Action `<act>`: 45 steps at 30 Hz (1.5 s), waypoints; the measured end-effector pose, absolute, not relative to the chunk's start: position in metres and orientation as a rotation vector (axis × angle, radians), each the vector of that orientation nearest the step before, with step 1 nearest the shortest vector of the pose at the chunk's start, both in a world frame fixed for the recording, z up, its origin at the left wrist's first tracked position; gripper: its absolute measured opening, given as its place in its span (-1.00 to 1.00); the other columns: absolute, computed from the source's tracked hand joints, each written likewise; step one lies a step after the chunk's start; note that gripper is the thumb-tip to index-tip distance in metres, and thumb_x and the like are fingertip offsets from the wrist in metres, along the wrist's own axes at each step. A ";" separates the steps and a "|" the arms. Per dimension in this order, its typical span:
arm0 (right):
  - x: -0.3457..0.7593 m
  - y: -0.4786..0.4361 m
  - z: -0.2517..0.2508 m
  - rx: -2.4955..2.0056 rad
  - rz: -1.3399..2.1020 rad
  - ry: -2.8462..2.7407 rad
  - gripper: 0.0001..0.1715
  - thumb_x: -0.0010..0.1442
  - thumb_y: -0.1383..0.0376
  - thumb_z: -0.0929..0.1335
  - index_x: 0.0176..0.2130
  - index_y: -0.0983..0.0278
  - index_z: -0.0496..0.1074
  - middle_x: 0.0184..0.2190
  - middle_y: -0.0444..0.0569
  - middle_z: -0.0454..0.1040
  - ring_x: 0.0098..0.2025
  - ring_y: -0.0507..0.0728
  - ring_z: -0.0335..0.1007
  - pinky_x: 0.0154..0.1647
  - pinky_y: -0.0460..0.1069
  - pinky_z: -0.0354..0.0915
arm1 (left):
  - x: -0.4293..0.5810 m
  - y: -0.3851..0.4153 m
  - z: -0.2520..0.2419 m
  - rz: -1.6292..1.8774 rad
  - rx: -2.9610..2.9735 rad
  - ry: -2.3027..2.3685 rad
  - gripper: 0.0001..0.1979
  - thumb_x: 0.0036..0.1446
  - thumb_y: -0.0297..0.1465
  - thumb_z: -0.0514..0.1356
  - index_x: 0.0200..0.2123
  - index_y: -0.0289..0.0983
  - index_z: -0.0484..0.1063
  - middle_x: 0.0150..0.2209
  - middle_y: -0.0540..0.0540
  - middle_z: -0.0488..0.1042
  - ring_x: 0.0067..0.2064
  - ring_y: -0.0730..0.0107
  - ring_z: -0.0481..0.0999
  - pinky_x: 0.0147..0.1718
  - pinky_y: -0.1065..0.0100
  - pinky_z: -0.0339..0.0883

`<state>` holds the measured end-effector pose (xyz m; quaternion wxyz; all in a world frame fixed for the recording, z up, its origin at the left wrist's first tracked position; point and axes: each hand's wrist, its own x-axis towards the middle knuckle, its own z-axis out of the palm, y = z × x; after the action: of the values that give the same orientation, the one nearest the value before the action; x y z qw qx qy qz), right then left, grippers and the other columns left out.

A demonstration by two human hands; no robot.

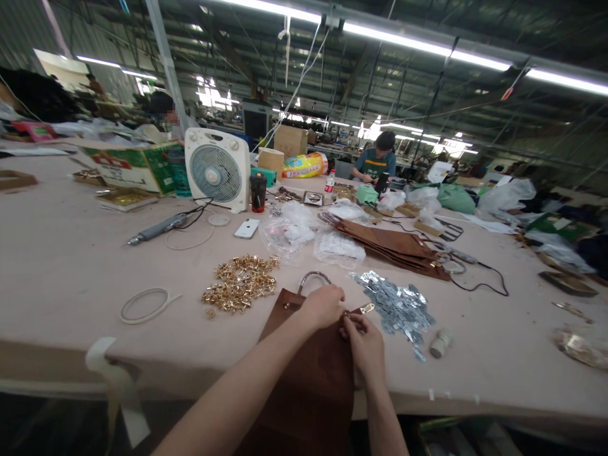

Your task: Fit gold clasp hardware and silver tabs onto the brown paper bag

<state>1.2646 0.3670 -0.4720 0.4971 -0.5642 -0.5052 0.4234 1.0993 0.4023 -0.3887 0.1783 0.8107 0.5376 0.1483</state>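
A brown leather-look bag point(313, 373) hangs over the front edge of the table, its curved handle point(314, 275) standing up at the top. My left hand point(325, 305) reaches across the bag's upper edge, fingers curled and closed on it near the handle's right end. Beside it, my right hand point(367, 342) pinches the bag at its top right corner. A gold metal tab point(367, 308) sticks out there, just above my right fingers. What lies between the fingertips is partly hidden. Left of the bag is a heap of gold studs point(241, 284); flat silver metal pieces point(396, 303) lie to the right.
Stacked brown bags point(389, 244) lie behind the silver pieces. A box fan point(218, 170), a phone point(247, 228), a corded grey tool point(159, 229) and a tape roll point(145, 306) are on the left. A small pale cylinder point(441, 342) stands at right. A person point(375, 163) sits across the table.
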 end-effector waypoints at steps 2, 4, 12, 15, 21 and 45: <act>1.270 0.374 -0.473 -1.307 1.133 -1.177 -0.41 0.04 -0.11 0.55 -0.17 0.29 0.56 -0.38 0.00 0.62 -0.37 0.20 0.59 -0.31 0.02 0.48 | 1.090 0.400 -0.394 0.332 2.304 1.598 -0.48 0.14 -0.07 0.34 0.04 -0.29 0.52 0.11 -0.34 0.53 0.18 -0.14 0.48 0.14 0.05 0.37; 1.275 0.377 -0.473 -1.261 1.197 -1.158 -0.38 0.00 -0.08 0.59 -0.13 0.30 0.56 -0.44 -0.07 0.58 -0.39 0.16 0.57 -0.30 0.00 0.48 | 1.084 0.399 -0.398 0.238 2.313 1.643 -0.27 -0.11 0.04 0.47 0.03 -0.32 0.53 0.11 -0.39 0.52 0.17 -0.28 0.46 0.15 -0.05 0.36; 1.275 0.364 -0.467 -1.296 1.148 -1.260 -0.43 0.08 -0.07 0.56 -0.13 0.31 0.57 -0.38 -0.03 0.60 -0.35 0.16 0.59 -0.26 0.00 0.49 | 1.081 0.404 -0.405 0.027 2.300 1.699 0.05 -0.35 0.30 0.44 0.05 -0.36 0.50 0.07 -0.43 0.52 0.07 -0.27 0.53 0.08 -0.03 0.40; 1.270 0.357 -0.465 -1.306 1.093 -1.293 -0.47 0.11 -0.06 0.54 -0.15 0.29 0.55 -0.40 -0.02 0.60 -0.37 0.18 0.58 -0.32 0.00 0.48 | 1.077 0.403 -0.411 0.071 2.281 1.668 -0.02 -0.34 0.32 0.42 -0.04 -0.33 0.53 0.03 -0.40 0.54 0.04 -0.24 0.55 0.06 -0.03 0.41; 1.259 0.346 -0.467 -1.335 0.984 -1.358 -0.54 0.17 -0.05 0.51 -0.16 0.26 0.53 -0.46 -0.04 0.59 -0.42 0.17 0.57 -0.37 -0.02 0.47 | 1.070 0.396 -0.426 0.226 2.260 1.651 -0.09 -0.29 0.33 0.39 -0.08 -0.29 0.52 0.01 -0.34 0.54 0.06 -0.20 0.54 0.05 0.03 0.41; 1.247 0.340 -0.471 -1.455 0.779 -1.452 -0.48 0.23 -0.09 0.44 -0.04 0.25 0.58 -0.29 0.05 0.65 -0.33 0.20 0.60 -0.26 0.05 0.52 | 1.064 0.397 -0.441 0.354 2.298 1.600 -0.12 -0.24 0.39 0.32 -0.14 -0.25 0.50 -0.05 -0.28 0.55 0.00 -0.15 0.55 0.00 0.04 0.38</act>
<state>1.2471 0.3398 -0.4710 0.4547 -0.5895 -0.5883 0.3156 1.0636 0.3974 -0.4407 0.1590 0.8038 0.5597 0.1240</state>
